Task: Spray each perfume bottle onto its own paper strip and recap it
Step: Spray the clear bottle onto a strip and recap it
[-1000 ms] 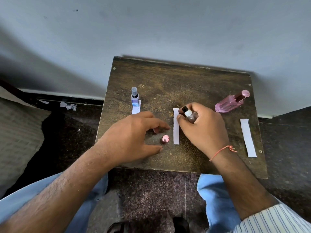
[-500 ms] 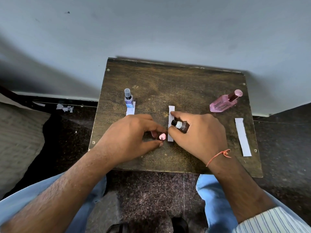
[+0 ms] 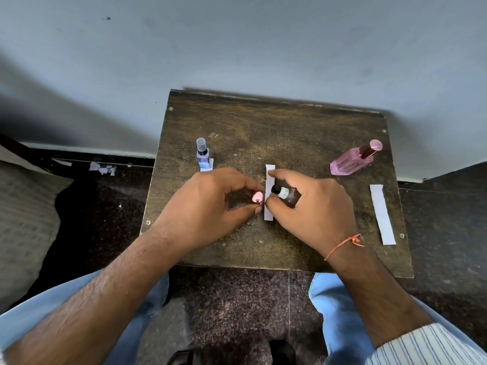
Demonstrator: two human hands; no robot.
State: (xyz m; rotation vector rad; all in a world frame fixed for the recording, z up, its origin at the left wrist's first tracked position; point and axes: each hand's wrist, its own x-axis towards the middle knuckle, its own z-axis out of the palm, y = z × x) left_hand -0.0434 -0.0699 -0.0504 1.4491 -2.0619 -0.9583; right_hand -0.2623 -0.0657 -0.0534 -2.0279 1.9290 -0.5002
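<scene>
Three bottles (image 3: 287, 196), three paper strips (image 3: 382, 214), one loose pink cap (image 3: 257, 198).

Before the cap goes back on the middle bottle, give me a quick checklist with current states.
1. Left hand pinches the pink cap: ok.
2. Right hand grips the middle bottle: ok.
3. Nozzle bare and pointing toward the cap: ok.
4. Cap's open end facing the nozzle: cannot tell.
5. Middle strip sprayed: cannot tell.
6. Blue bottle and pink bottle capped and out of the way: ok.
</scene>
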